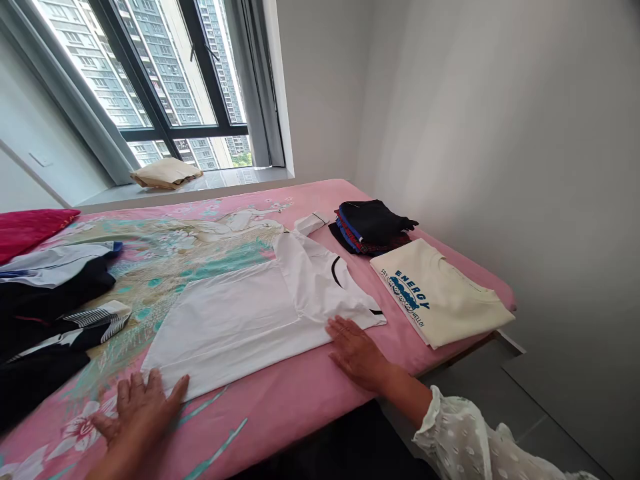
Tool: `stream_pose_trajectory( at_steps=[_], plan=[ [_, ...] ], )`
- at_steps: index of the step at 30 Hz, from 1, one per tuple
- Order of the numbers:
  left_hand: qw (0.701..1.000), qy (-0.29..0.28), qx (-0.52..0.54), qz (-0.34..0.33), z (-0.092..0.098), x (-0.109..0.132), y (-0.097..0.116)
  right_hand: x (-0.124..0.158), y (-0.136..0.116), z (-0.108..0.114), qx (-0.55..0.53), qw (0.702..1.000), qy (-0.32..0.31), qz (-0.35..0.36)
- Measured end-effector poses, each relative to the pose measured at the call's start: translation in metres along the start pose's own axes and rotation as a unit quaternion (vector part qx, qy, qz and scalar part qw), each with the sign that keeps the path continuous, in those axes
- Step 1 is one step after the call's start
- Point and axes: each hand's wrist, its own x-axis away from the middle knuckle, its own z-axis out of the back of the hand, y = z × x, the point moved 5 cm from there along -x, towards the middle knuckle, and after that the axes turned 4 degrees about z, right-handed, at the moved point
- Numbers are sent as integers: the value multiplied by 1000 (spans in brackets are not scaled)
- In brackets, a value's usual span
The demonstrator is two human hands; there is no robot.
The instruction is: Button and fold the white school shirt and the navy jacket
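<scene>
A white T-shirt (235, 307) with black trim at its neck and sleeve lies spread on the bed, its near side folded over in a long strip. My left hand (143, 407) rests with fingers spread at the shirt's lower left corner, by the hem. Near the sleeve, my right hand (355, 350) lies flat on the shirt's near edge, fingers stretched out. Neither hand grips the cloth. Right of the shirt, a folded cream T-shirt (450, 293) with a blue "ENERGY" print lies at the bed's edge.
Behind the cream shirt sits a stack of folded dark clothes (375, 223). Loose black and white clothes (50, 307) are heaped at the left, below a red cloth (35, 230). A pink flowered sheet (280, 400) covers the bed. A beige bundle (167, 173) lies on the windowsill.
</scene>
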Motion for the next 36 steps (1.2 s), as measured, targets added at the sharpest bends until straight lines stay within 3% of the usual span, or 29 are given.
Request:
stream_pose_trajectory(
  at_steps=[2, 4, 9, 11, 15, 22, 25, 28, 31, 34, 36],
  plan=[
    [999, 9, -9, -29, 8, -3, 25, -18, -17, -1, -36, 993, -12, 115],
    [996, 1, 9, -88, 16, -2, 60, -36, -24, -7, -59, 981, -42, 179],
    [958, -71, 188, -205, 34, -4, 137, -60, -10, -27, -78, 976, -84, 186],
    [925, -140, 309, -168, 34, -16, 158, -59, -5, -31, -86, 977, -82, 176],
    [839, -265, 474, -23, 15, -52, 204, -56, -3, -35, -118, 975, -88, 168],
    [737, -336, 584, 48, -30, -111, 312, -63, 2, -29, -162, 968, -93, 166],
    [691, -342, 631, 86, -34, -131, 346, -66, 5, -28, -167, 967, -92, 169],
    [636, -320, 697, 84, -11, -146, 365, -68, 6, -27, -181, 965, -101, 162],
    [581, -299, 755, 44, 33, -138, 364, -68, 6, -26, -193, 962, -118, 154],
    [558, -274, 783, -20, 74, -93, 338, -69, 3, -27, -188, 963, -123, 149],
    [594, -245, 763, -62, 86, -45, 309, -71, 0, -28, -177, 966, -113, 152]
  ],
)
